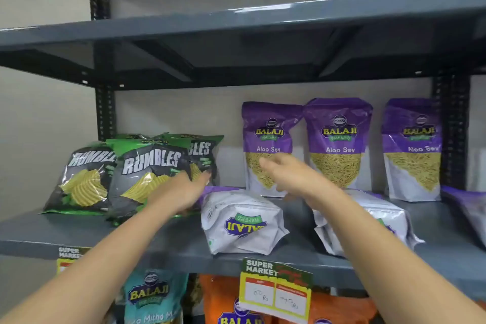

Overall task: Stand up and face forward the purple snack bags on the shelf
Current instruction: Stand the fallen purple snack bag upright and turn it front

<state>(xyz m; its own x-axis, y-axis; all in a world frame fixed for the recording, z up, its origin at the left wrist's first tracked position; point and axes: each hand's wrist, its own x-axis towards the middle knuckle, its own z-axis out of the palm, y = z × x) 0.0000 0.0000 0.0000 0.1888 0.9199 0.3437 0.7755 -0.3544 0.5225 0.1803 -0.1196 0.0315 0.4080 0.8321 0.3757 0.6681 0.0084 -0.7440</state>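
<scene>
- I see three purple snack bags [339, 143] standing upright, labels forward, at the right of centre on the grey shelf [157, 241].
- Two more bags [243, 221] lie flat in front of them, pale backs up.
- My left hand [181, 192] reaches, open and empty, beside the green chip bags [147, 173].
- My right hand [292, 176] hovers with loosely spread fingers over the flat bags, gripping nothing.

Both hands are reaching onto the grey shelf [157, 242], fingers spread, gripping nothing. Left hand [184, 192] is hovering against the Rumbles chip bags [147, 176]; a fallen purple bag [242, 221] is lying face-down just right of it. Right hand [292, 179] is hanging in front of three upright Aloo Sev bags [339, 139], another fallen one [381, 223] under its wrist.
</scene>
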